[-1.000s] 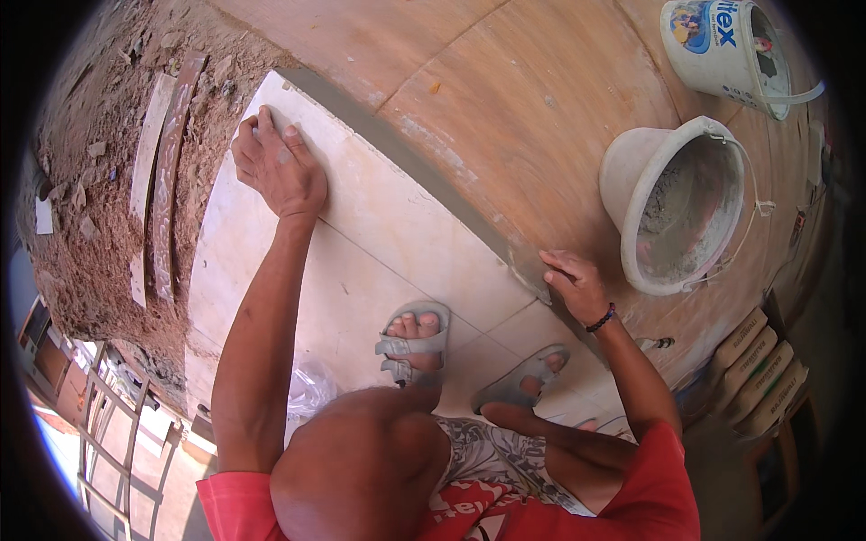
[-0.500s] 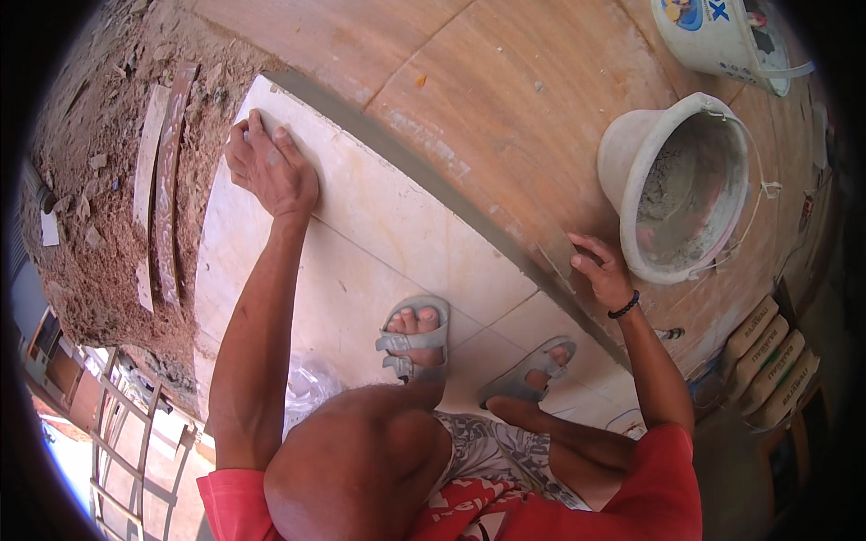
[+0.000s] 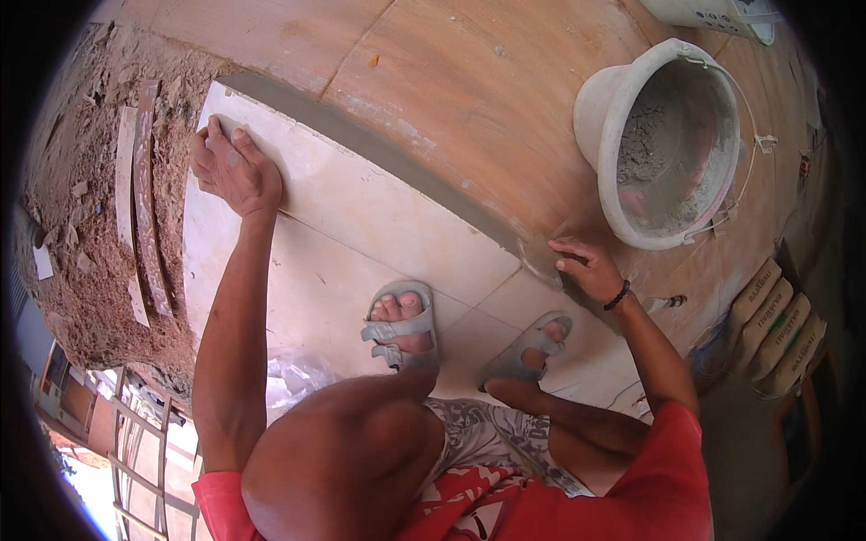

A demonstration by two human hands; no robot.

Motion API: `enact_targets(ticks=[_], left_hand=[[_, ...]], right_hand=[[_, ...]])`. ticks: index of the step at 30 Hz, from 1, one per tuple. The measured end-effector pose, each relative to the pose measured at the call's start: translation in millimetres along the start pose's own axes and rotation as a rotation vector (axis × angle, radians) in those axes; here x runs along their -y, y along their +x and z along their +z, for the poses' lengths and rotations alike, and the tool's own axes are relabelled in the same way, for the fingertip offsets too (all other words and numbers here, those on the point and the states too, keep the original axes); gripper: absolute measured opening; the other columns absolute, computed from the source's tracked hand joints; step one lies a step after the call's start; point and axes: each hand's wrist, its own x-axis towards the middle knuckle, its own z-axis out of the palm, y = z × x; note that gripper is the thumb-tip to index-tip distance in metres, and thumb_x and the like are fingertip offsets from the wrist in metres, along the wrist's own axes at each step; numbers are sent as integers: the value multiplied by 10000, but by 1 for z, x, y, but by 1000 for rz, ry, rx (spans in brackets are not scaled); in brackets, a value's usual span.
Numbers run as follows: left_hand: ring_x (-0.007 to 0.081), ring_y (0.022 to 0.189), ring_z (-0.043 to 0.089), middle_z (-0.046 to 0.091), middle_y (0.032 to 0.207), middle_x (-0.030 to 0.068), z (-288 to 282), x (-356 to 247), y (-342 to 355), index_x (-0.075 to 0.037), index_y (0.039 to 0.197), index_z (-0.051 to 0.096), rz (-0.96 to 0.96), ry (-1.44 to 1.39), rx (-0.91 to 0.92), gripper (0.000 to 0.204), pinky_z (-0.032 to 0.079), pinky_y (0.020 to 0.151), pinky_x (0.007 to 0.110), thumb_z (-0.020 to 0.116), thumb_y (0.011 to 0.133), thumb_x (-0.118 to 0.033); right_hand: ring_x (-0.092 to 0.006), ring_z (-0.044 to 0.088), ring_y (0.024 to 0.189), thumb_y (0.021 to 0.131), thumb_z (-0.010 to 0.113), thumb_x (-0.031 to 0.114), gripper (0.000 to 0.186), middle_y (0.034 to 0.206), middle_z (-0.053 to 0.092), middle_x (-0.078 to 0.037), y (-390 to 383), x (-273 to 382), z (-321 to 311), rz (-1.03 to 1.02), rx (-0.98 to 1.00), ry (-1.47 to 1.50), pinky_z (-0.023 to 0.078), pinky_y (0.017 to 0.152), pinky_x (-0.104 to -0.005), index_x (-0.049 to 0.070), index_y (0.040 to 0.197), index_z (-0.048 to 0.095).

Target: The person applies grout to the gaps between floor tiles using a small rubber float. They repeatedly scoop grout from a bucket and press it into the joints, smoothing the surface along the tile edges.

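My left hand [image 3: 236, 171] lies on the far left corner of a pale, marbled tile [image 3: 352, 194], fingers a little bent and thumb apart. Along the far side of this tile runs a strip of wet grey mortar [image 3: 388, 158]. At the strip's right part, my right hand [image 3: 591, 270] is closed on a thin flat-bladed tool [image 3: 539, 263], which looks like a trowel; its handle is hidden. The blade sits over the mortar at the tile edge. Just beyond this hand stands a whitish bucket [image 3: 600, 117], tilted in view, with grey mortar inside.
Wood-toned floor tiles [image 3: 469, 99] spread beyond the mortar strip. A second bucket [image 3: 722, 16] is at the upper right, stacked bags [image 3: 776, 329] at the right. Wooden strips [image 3: 135, 198] lie on bare soil [image 3: 81, 270] at left. My sandalled feet rest on pale tiles.
The view has shifted, so most things sit further left and the buckets higher. The right hand's blade has come closer to the tile edge. The left hand stays on the tile corner.
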Motion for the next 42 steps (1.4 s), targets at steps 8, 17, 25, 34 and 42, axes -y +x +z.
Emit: enact_targets(ticks=[8, 17, 25, 34, 42], left_hand=[[338, 1308, 306, 364, 1422, 140, 4, 4, 1, -65, 1381, 448, 34, 10, -27, 481, 191, 1087, 497, 418, 971, -315], [313, 1332, 293, 385, 1410, 139, 15, 30, 8, -102, 1390, 465, 63, 100, -74, 507, 197, 1084, 517, 419, 979, -396], [320, 1277, 413, 334, 1456, 212, -70, 30, 18, -26, 1460, 320, 128, -270, 433, 685, 361, 1047, 443, 449, 979, -496], [340, 1278, 397, 316, 1482, 184, -192, 15, -71, -109, 1502, 264, 151, -165, 540, 684, 346, 1052, 509, 419, 975, -516], [312, 1268, 407, 338, 1474, 173, -233, -18, -106, -151, 1513, 248, 157, -56, 686, 693, 367, 1030, 494, 406, 965, -544]], right_hand=[[-183, 605, 1044, 823, 663, 66, 329, 1090, 675, -104, -161, -114, -70, 366, -139, 36, 451, 936, -306, 1, 1145, 668], [-103, 554, 762, 861, 621, 100, 351, 961, 644, -65, -92, -10, -83, 39, -96, -29, 468, 708, -261, 12, 1200, 639], [-107, 499, 844, 930, 549, 133, 411, 965, 591, -14, 8, 24, -41, -92, 168, 119, 446, 805, -270, 85, 1338, 550], [-330, 597, 1039, 896, 538, 149, 378, 1147, 635, -173, -12, -45, -27, -261, 202, -38, 453, 930, -390, 67, 1260, 600], [-275, 617, 957, 841, 603, 53, 387, 1032, 634, -166, -160, -171, -74, -123, 31, -76, 481, 865, -342, 39, 1228, 628]])
